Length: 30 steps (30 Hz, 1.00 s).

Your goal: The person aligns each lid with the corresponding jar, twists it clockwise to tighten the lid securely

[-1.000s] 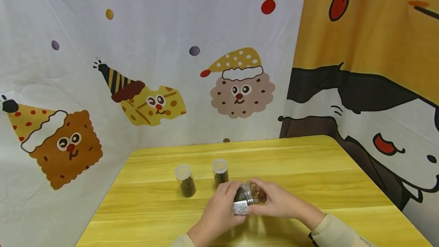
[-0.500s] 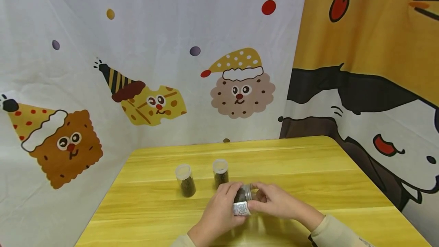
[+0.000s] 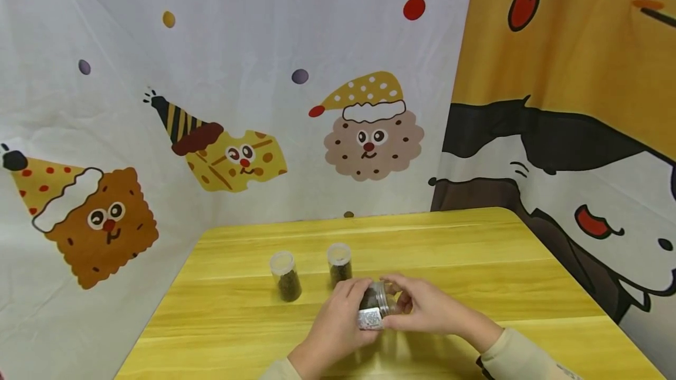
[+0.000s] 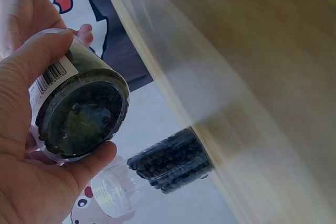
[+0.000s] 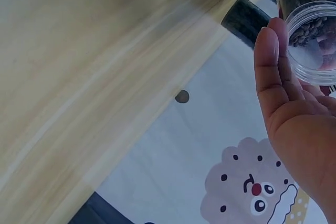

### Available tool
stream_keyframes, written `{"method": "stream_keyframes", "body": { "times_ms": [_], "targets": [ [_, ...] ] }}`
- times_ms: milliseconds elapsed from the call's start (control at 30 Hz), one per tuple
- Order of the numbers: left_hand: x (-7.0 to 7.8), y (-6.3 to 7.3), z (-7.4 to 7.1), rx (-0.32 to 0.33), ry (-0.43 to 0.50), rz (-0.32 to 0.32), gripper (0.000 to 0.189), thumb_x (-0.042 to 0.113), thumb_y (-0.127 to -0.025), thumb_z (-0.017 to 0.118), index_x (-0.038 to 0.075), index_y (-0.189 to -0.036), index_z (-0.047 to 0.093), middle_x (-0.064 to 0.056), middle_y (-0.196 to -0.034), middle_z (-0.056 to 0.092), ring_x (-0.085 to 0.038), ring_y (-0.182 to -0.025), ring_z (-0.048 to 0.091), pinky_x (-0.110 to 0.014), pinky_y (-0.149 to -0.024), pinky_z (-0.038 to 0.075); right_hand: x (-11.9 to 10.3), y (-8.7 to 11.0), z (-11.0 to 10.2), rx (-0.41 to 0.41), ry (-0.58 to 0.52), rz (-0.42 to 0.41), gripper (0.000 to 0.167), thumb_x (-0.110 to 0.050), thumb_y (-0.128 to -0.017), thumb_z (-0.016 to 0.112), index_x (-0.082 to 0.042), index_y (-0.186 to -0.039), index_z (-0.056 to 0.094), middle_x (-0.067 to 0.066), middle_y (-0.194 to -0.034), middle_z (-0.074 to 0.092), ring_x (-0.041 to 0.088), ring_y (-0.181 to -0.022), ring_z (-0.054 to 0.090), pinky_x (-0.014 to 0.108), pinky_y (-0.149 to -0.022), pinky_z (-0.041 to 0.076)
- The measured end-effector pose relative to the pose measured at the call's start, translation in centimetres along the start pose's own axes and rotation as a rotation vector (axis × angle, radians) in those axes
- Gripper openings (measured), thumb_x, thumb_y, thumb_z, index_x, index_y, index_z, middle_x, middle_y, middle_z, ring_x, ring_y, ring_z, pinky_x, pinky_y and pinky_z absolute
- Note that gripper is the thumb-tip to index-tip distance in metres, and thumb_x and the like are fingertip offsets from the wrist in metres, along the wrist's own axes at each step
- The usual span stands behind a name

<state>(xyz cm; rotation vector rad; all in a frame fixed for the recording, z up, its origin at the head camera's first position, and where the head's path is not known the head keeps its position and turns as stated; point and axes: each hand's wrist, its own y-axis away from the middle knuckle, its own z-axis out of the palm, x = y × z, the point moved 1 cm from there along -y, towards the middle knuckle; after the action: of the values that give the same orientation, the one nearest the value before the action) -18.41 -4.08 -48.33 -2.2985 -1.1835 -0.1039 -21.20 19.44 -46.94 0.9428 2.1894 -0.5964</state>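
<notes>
My left hand (image 3: 338, 321) grips a clear jar (image 3: 371, 311) of small dark pieces, tipped on its side with its lid end to the right. In the left wrist view the jar's base (image 4: 84, 119) faces the camera, and a barcode label (image 4: 52, 74) shows under the thumb. My right hand (image 3: 428, 308) holds the jar's clear lid (image 3: 391, 304), with curled fingers and thumb around its edge. From the right wrist, the round clear lid (image 5: 304, 59) shows beside the fingers (image 5: 268, 51), dark pieces visible through it. Part of the jar is hidden behind the left hand.
Two similar clear-topped jars with dark contents, a left one (image 3: 287, 280) and a right one (image 3: 340, 265), stand upright on the yellow wood-grain table (image 3: 237, 321) beyond the hands. A cartoon-printed cloth (image 3: 306, 16) hangs behind the table.
My right hand's fingers have shifted around the lid, bunching and then spreading again. The left hand and the jar stay in about the same place; the two standing jars have not moved.
</notes>
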Motion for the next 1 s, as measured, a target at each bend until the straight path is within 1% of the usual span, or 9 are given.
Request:
{"method": "stream_keyframes", "body": {
  "times_ms": [133, 267, 367, 433, 567, 667, 767, 900, 1000],
  "targets": [
    [0.06, 0.02, -0.08, -0.019, 0.008, -0.006, 0.088, 0.032, -0.070, 0.101, 0.011, -0.144, 0.057, -0.006, -0.137, 0.066, -0.021, -0.121, 0.064, -0.034, -0.094, 0.064, -0.04, -0.04, 0.06, -0.007, -0.003, 0.018, 0.078, -0.041, -0.095, 0.081, 0.007, -0.149, 0.052, 0.011, -0.118, 0.074, 0.000, -0.084, 0.068, 0.024, -0.072, 0.062],
    [0.05, 0.02, -0.07, -0.017, 0.024, -0.005, 0.087, 0.033, -0.071, 0.100, 0.011, -0.145, 0.057, -0.005, -0.136, 0.066, -0.020, -0.122, 0.064, -0.034, -0.095, 0.064, 0.00, -0.16, -0.02, -0.029, -0.043, 0.067, 0.066, -0.038, -0.101, 0.074, 0.007, -0.145, 0.055, 0.009, -0.110, 0.077, 0.002, -0.084, 0.069, 0.024, -0.071, 0.061],
    [0.02, -0.01, -0.03, -0.018, 0.031, -0.009, 0.088, 0.034, -0.071, 0.100, 0.011, -0.145, 0.057, -0.005, -0.136, 0.066, -0.020, -0.122, 0.063, -0.035, -0.096, 0.064, 0.11, -0.13, -0.12, -0.049, -0.057, 0.086, 0.063, -0.038, -0.105, 0.070, 0.008, -0.145, 0.055, 0.010, -0.110, 0.078, 0.004, -0.087, 0.070, 0.025, -0.072, 0.062],
    [0.00, -0.02, -0.03, -0.021, 0.030, -0.015, 0.089, 0.033, -0.071, 0.101, 0.011, -0.145, 0.057, -0.005, -0.137, 0.066, -0.020, -0.122, 0.063, -0.036, -0.097, 0.064, 0.16, -0.05, -0.17, -0.055, -0.034, 0.069, 0.070, -0.038, -0.103, 0.072, 0.008, -0.150, 0.050, 0.014, -0.117, 0.077, 0.007, -0.092, 0.072, 0.026, -0.075, 0.062],
    [-0.10, -0.03, 0.07, -0.023, 0.022, -0.022, 0.089, 0.031, -0.069, 0.101, 0.011, -0.144, 0.058, -0.005, -0.136, 0.066, -0.021, -0.121, 0.064, -0.036, -0.096, 0.064, 0.06, 0.10, -0.20, -0.038, 0.013, 0.003, 0.089, -0.040, -0.095, 0.082, 0.001, -0.161, 0.038, 0.021, -0.143, 0.065, 0.018, -0.108, 0.073, 0.033, -0.088, 0.064],
    [-0.13, -0.05, 0.19, -0.009, 0.012, -0.017, 0.089, 0.031, -0.068, 0.101, 0.011, -0.143, 0.058, -0.006, -0.135, 0.067, -0.021, -0.120, 0.064, -0.036, -0.096, 0.064, -0.12, 0.18, -0.16, -0.009, 0.015, -0.049, 0.091, -0.039, -0.093, 0.085, -0.005, -0.163, 0.038, 0.018, -0.152, 0.059, 0.023, -0.115, 0.072, 0.038, -0.094, 0.064],
    [-0.10, -0.04, 0.26, 0.004, 0.009, -0.006, 0.090, 0.032, -0.067, 0.101, 0.011, -0.143, 0.058, -0.006, -0.134, 0.068, -0.021, -0.119, 0.065, -0.036, -0.095, 0.064, -0.22, 0.15, -0.14, 0.010, -0.006, -0.064, 0.082, -0.038, -0.094, 0.084, -0.006, -0.159, 0.045, 0.014, -0.140, 0.066, 0.021, -0.107, 0.072, 0.036, -0.088, 0.065],
    [-0.01, 0.06, 0.21, -0.009, 0.024, -0.003, 0.090, 0.035, -0.068, 0.101, 0.012, -0.144, 0.057, -0.007, -0.136, 0.067, -0.021, -0.119, 0.065, -0.035, -0.095, 0.065, -0.17, 0.04, -0.06, 0.016, -0.016, -0.035, 0.075, -0.038, -0.096, 0.081, 0.001, -0.152, 0.051, 0.009, -0.119, 0.072, 0.009, -0.091, 0.071, 0.027, -0.077, 0.064],
    [0.02, 0.12, 0.16, -0.029, 0.033, -0.016, 0.091, 0.035, -0.070, 0.101, 0.013, -0.146, 0.056, -0.007, -0.138, 0.066, -0.021, -0.121, 0.064, -0.035, -0.096, 0.064, -0.17, 0.03, 0.02, 0.012, -0.012, -0.022, 0.074, -0.038, -0.097, 0.080, 0.006, -0.150, 0.052, 0.010, -0.117, 0.073, 0.002, -0.088, 0.068, 0.023, -0.074, 0.063]
  ]
}}
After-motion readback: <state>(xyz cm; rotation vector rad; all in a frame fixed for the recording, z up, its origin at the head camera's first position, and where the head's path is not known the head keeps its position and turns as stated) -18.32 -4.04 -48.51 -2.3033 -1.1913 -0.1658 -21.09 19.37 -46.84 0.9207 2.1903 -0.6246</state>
